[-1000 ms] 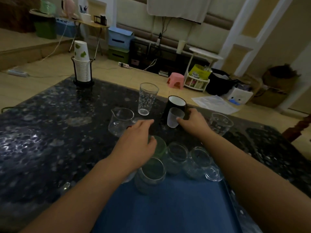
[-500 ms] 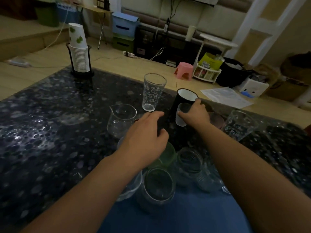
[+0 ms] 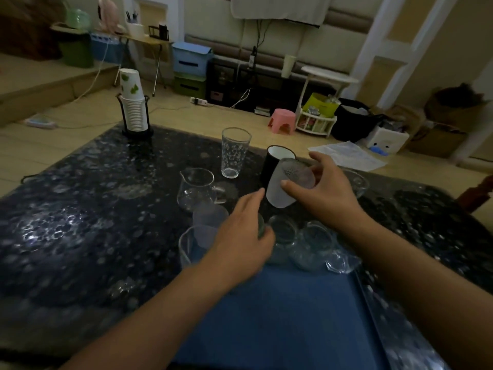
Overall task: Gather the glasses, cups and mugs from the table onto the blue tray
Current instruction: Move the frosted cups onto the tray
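Observation:
My right hand grips a frosted white cup, lifted and tilted in front of a black mug. My left hand hovers with fingers apart over several clear glasses crowded at the far edge of the blue tray. A tall patterned glass and a clear glass pitcher stand on the dark table beyond the tray. Another clear cup shows partly behind my right hand.
A rack of stacked paper cups stands at the far left corner of the dark speckled table. Beyond the table's far edge lie the floor, a pink stool, boxes and shelves.
My right hand has lifted the frosted white cup off the table beside the black mug and tilted it. My left hand stays over the glasses on the tray.

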